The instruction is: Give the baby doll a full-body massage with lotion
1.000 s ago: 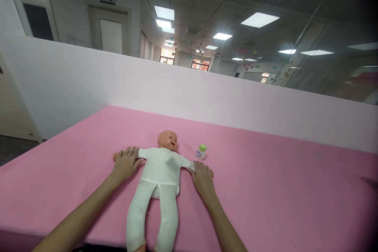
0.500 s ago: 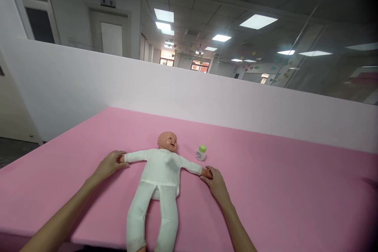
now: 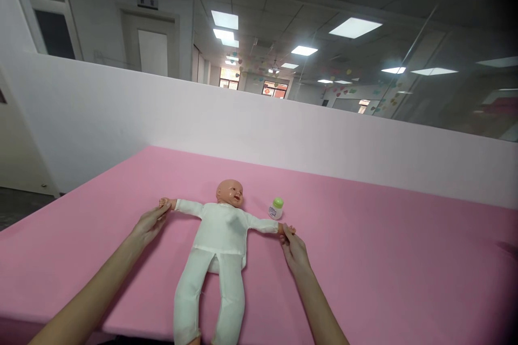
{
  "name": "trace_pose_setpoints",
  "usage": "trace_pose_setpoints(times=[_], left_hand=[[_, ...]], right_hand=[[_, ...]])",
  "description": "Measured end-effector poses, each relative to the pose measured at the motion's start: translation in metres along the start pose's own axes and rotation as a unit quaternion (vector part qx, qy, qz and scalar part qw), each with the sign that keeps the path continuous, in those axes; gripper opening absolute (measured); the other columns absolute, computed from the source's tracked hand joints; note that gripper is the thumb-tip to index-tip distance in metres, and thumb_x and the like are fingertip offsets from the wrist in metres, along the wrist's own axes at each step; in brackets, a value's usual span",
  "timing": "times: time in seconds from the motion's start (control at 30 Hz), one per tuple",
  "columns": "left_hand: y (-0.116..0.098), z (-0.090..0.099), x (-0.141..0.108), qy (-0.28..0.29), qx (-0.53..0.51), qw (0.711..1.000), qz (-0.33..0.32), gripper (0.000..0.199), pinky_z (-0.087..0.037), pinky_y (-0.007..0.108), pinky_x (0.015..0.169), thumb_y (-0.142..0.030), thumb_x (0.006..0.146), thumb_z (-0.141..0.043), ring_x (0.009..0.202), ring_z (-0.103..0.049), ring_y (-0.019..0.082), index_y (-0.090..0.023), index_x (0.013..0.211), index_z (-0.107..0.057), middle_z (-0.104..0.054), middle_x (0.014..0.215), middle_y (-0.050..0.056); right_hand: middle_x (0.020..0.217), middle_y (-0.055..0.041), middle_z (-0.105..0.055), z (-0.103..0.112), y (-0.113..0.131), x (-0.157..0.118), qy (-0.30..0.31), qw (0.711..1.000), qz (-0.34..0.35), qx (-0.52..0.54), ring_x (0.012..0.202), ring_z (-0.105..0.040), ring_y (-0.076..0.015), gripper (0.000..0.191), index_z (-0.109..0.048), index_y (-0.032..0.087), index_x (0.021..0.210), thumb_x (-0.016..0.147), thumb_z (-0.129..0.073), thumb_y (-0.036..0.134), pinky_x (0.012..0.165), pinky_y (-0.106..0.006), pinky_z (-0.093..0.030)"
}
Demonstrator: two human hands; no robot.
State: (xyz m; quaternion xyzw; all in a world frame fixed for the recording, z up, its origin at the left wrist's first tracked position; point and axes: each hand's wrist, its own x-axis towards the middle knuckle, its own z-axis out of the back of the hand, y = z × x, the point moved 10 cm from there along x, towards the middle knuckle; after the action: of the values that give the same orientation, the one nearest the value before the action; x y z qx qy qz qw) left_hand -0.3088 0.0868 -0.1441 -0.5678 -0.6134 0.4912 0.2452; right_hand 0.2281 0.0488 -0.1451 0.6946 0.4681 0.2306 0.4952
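A baby doll [image 3: 220, 229] in a white top and trousers lies on its back with both arms stretched out sideways. Its bald head is turned to the right, and its feet run past the bottom of the view. My left hand [image 3: 151, 223] is closed on the doll's hand at the left, whose small fingers show above mine. At the right, my right hand [image 3: 294, 248] pinches the doll's other hand between thumb and fingers. A small jar [image 3: 275, 209] with a green lid stands just above that arm, apart from my hand.
The doll and jar rest on a pink padded table [image 3: 364, 259]. Behind it runs a low white wall [image 3: 283, 129] with glass above, through which a lit room shows. A door [image 3: 151, 46] stands at the back left.
Both my hands have shifted their hold, so more of the doll's hands shows. The doll's left-side arm sits slightly higher. Its body and the jar stay in place.
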Motion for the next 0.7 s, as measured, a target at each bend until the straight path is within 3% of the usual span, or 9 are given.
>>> trace_pose_setpoints(times=[0.07, 0.13, 0.27, 0.37, 0.43, 0.57, 0.7], left_hand=[[0.003, -0.01, -0.003, -0.006, -0.047, 0.999, -0.01, 0.013, -0.061, 0.022, 0.081, -0.021, 0.084, -0.082, 0.093, -0.071, 0.016, -0.017, 0.094, -0.076, -0.074, 0.102, 0.006], [0.004, -0.022, -0.007, -0.006, -0.068, 0.997, -0.036, 0.015, -0.063, 0.028, 0.082, -0.029, 0.088, -0.079, 0.09, -0.072, 0.016, -0.02, 0.098, -0.072, -0.073, 0.101, 0.005], [0.0, -0.047, -0.015, 0.019, -0.053, 0.994, -0.089, 0.034, -0.064, 0.039, 0.083, -0.047, 0.084, -0.081, 0.091, -0.074, 0.021, -0.023, 0.103, -0.067, -0.074, 0.1, 0.005], [0.001, -0.056, -0.014, 0.021, -0.046, 0.995, -0.089, 0.035, -0.062, 0.037, 0.087, -0.043, 0.079, -0.086, 0.101, -0.072, 0.023, -0.022, 0.102, -0.07, -0.075, 0.106, 0.006], [0.007, -0.053, -0.01, -0.012, -0.052, 0.996, -0.066, 0.031, -0.06, 0.034, 0.087, -0.042, 0.081, -0.084, 0.104, -0.071, 0.023, -0.021, 0.1, -0.072, -0.074, 0.11, 0.007], [0.006, -0.048, -0.004, -0.048, -0.061, 0.994, -0.081, 0.037, -0.057, 0.032, 0.086, -0.051, 0.082, -0.079, 0.108, -0.069, 0.023, -0.022, 0.104, -0.073, -0.073, 0.117, 0.007], [-0.014, -0.067, 0.0, 0.007, -0.023, 0.989, -0.145, 0.054, -0.055, 0.033, 0.086, -0.064, 0.071, -0.082, 0.102, -0.068, 0.024, -0.019, 0.1, -0.073, -0.073, 0.106, 0.008]], right_hand=[[0.072, 0.0016, -0.067, -0.005, -0.003, -0.003, -0.007, 1.0, -0.013, 0.026, 0.061, -0.062, -0.0125, 0.038, -0.066, 0.022, 0.086, 0.063, -0.093, 0.036, 0.056, -0.022, -0.058], [0.081, 0.0015, -0.072, -0.016, -0.004, -0.008, 0.008, 0.999, -0.016, 0.04, 0.066, -0.066, -0.0132, 0.043, -0.066, 0.025, 0.098, 0.068, -0.09, 0.043, 0.061, -0.022, -0.059], [0.093, 0.0009, -0.077, -0.039, -0.009, -0.017, 0.05, 0.997, -0.043, 0.04, 0.081, -0.076, -0.0204, 0.055, -0.054, 0.034, 0.121, 0.078, -0.081, 0.056, 0.074, -0.036, -0.064], [0.084, -0.0001, -0.076, -0.041, -0.013, -0.014, 0.019, 0.996, -0.063, 0.059, 0.073, -0.074, -0.0179, 0.04, -0.06, 0.028, 0.111, 0.083, -0.077, 0.051, 0.067, -0.029, -0.062], [0.082, -0.0004, -0.074, -0.039, -0.014, -0.009, -0.006, 0.995, -0.062, 0.083, 0.068, -0.071, -0.0152, 0.032, -0.064, 0.025, 0.104, 0.084, -0.077, 0.045, 0.06, -0.024, -0.058], [0.085, -0.0011, -0.074, -0.042, -0.006, -0.003, 0.008, 0.997, -0.014, 0.078, 0.069, -0.068, -0.0158, 0.041, -0.067, 0.024, 0.106, 0.078, -0.082, 0.05, 0.059, -0.024, -0.056], [0.088, -0.0023, -0.073, -0.063, 0.017, -0.007, 0.069, 0.994, 0.071, -0.041, 0.07, -0.064, -0.016, 0.059, -0.07, 0.021, 0.116, 0.073, -0.082, 0.059, 0.061, -0.026, -0.053]])
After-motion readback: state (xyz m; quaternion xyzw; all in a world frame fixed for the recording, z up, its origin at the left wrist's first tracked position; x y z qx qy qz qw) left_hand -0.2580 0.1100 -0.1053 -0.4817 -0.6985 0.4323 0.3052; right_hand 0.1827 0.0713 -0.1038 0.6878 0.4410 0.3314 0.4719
